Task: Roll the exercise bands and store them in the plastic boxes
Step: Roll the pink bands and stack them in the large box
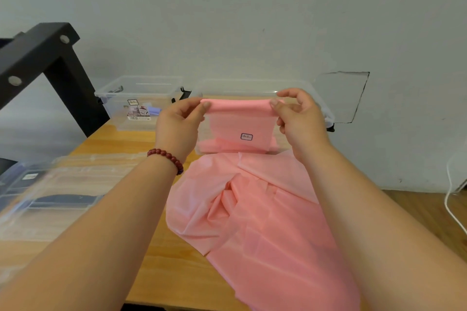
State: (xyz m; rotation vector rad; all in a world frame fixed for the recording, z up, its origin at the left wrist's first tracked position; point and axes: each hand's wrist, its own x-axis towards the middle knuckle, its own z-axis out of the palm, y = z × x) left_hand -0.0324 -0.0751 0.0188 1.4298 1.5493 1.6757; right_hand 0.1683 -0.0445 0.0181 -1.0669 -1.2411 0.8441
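A clear box (242,86) stands on the desk (121,141) right behind my hands. A second box (136,91) sits further left beside a black frame (50,58), and clear lids (63,184) lie by my left forearm. My left hand (177,129) and right hand (300,118) each pinch a top corner of the pink band (252,209), its edge taut before the clear box and the rest crumpled on the desk toward me. Both arms reach forward, wrists raised, palms facing inward.

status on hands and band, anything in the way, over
Left hand and right hand pinch band at its top edge. Rest loose, heaped on table. Clear box just behind, nothing blocking.
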